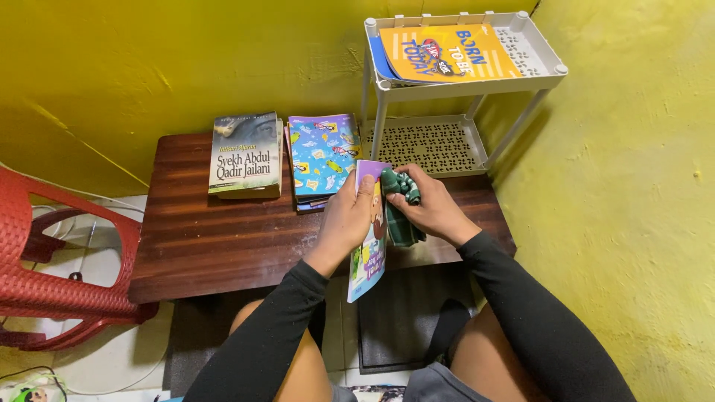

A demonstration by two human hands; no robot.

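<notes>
Black sleeves lead to the left hand [346,219], clamped on a thin purple booklet [370,253] held upright over the table's [216,238] near edge; the right hand [432,208], closed around a green checked cloth [401,212], presses it against the cover. Book stacks [287,156] lie at the far edge.

Even, moderately bright indoor light; sharp focus at centre.
Soft sheen on the wooden table [223,238]; dark shadow beneath it; yellow walls [611,223] curve slightly through wide-angle distortion at the edges.

2 book stacks [246,155] on wooden table [216,238], plastic rack [462,82], red chair [52,260].
</notes>
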